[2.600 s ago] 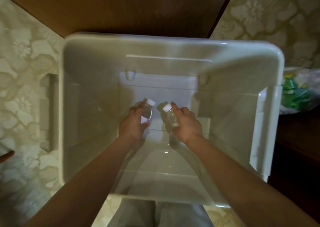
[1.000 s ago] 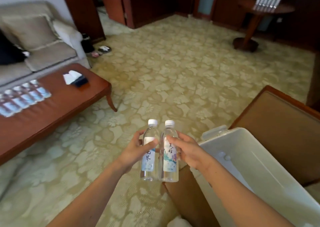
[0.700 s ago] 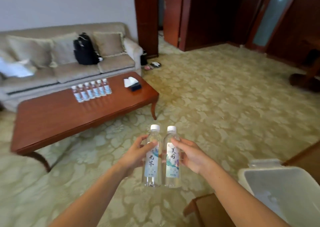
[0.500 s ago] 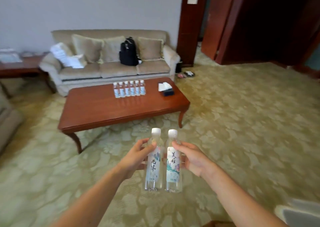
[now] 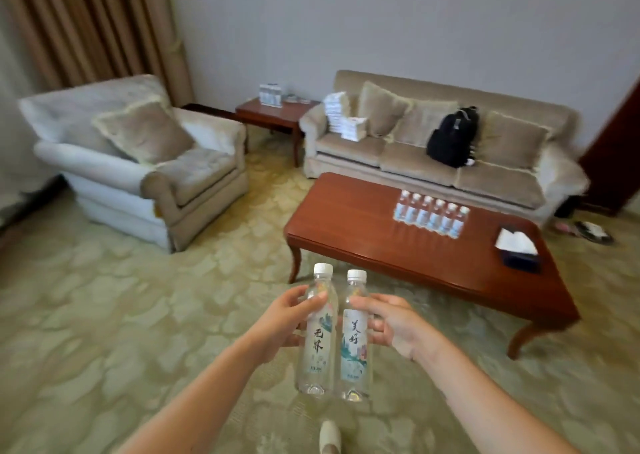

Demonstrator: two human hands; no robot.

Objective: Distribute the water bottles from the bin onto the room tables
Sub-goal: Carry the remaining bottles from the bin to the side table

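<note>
Two clear, white-capped, labelled water bottles, the left bottle (image 5: 317, 336) and the right bottle (image 5: 354, 339), upright and touching side by side above the carpet (image 5: 104, 315), short of the table's (image 5: 363, 246) near left corner, with the left hand (image 5: 280, 325) and right hand (image 5: 394, 329) each having fingers wrapped round one; row of bottles (image 5: 431, 214) near the table's far edge.

Smooth, clear plastic on the white-capped water bottle (image 5: 317, 332) in the left hand (image 5: 280, 322), and the same on the twin white-capped bottle (image 5: 354, 336) in the right hand (image 5: 394, 329). Both caps are matt white plastic. The long red-brown wooden tabletop (image 5: 363, 246) is polished to a gloss and mirrors the row of clear plastic bottles (image 5: 431, 213) on it. The pale green patterned carpet (image 5: 104, 315) looks soft and matt. Plush, velvety cloth covers the beige three-seat sofa (image 5: 415, 163) and the pale armchair (image 5: 138, 169). The black backpack (image 5: 450, 138) is dull fabric.
</note>
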